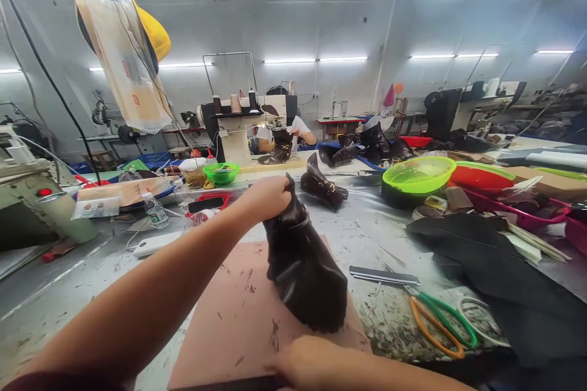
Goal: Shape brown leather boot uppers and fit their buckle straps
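My left hand (274,195) is closed on the top of a dark brown leather boot upper (307,275), which has a strap around its ankle. Its wide toe end points towards me, over a pink board (224,305) on the table. Below the toe end, at the board's near edge, is my right hand (314,360). It is apart from the upper, and blur hides what its fingers do. A second dark boot upper (323,186) with a gold buckle lies just beyond the first.
Scissors (440,324) with orange and green handles lie right of the board, near dark strips (384,275) and black material (495,281). Green basket (419,174) stands back right; a bottle (156,211) left. Beyond, a person's hand (300,128) is at a sewing machine (238,134).
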The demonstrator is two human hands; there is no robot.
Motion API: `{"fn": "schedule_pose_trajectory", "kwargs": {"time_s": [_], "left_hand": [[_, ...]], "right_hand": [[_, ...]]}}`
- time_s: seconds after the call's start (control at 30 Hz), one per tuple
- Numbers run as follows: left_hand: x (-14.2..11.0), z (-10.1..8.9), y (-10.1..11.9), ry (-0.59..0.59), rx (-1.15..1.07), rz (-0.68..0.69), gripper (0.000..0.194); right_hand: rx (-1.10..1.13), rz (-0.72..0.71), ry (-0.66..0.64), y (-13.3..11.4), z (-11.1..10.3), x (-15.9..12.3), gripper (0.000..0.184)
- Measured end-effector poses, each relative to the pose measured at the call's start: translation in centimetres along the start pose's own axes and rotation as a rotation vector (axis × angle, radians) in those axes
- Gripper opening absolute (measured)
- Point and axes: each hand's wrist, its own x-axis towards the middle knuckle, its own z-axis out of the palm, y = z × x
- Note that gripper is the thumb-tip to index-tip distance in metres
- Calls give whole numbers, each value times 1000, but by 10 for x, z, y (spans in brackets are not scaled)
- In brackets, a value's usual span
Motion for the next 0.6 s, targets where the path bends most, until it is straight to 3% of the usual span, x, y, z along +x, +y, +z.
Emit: {"fn": "schedule_pose_trajectory", "kwargs": {"time_s": [0.1, 0.17, 0.23, 0.3, 0.37, 0.47, 0.6], "left_hand": [[-3, 8, -12, 193, -530, -146, 13], [-12, 14, -18, 247, -932, -224, 16], [-27, 19, -23, 246, -1240, -281, 23], [-45, 24, -30, 225, -1406, -355, 31], [-64, 33, -41, 197, -1474, -440, 37], [-90, 54, -62, 122, -1543, -551, 36], [-121, 96, -85, 103, -1660, -687, 24]], "right_hand": [[215, 248, 336, 27, 12, 10, 64], [370, 360, 633, 45, 6, 15, 60], [367, 404, 906, 56, -5, 14, 51], [309, 439, 1165, 63, -21, 5, 48], [338, 488, 1338, 66, -39, -10, 49], [462, 571, 1322, 69, -68, -31, 45], [689, 528, 997, 84, -87, -38, 38]]}}
